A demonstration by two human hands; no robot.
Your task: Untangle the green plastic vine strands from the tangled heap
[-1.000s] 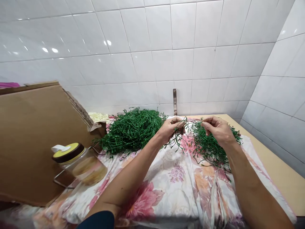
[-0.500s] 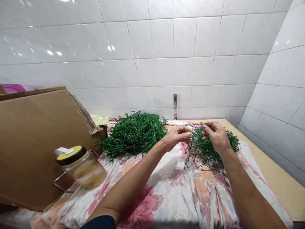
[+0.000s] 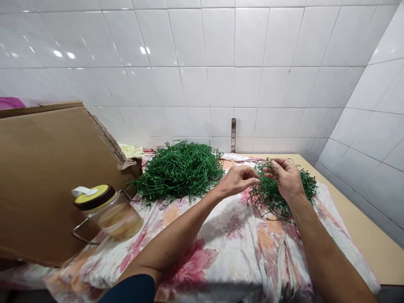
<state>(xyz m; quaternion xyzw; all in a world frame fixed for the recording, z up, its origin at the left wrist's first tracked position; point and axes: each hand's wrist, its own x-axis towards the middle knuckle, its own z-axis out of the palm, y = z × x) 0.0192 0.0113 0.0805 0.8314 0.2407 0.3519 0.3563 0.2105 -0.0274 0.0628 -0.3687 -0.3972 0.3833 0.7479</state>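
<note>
Thin green stems with small buds form a small pile (image 3: 274,198) on the right of the flowered cloth. My right hand (image 3: 286,174) is above this pile, fingers pinched on some green stems. Just left of it, my left hand (image 3: 240,180) has thumb and fingertips close together at the pile's left edge; what they hold, if anything, is too small to make out. A larger heap of the same green stems (image 3: 181,170) lies to the left of my left hand, untouched.
A flowered cloth (image 3: 233,252) covers much of the wooden table (image 3: 362,223). At the left stand a cardboard box (image 3: 47,181) and a jar with a yellow lid (image 3: 121,221). Pale pieces (image 3: 131,150) lie behind the box. A tiled wall (image 3: 221,88) rises behind.
The camera view has shifted slightly. My left hand has moved a little right and down toward the small pile. The stems at my right fingertips are arranged differently.
</note>
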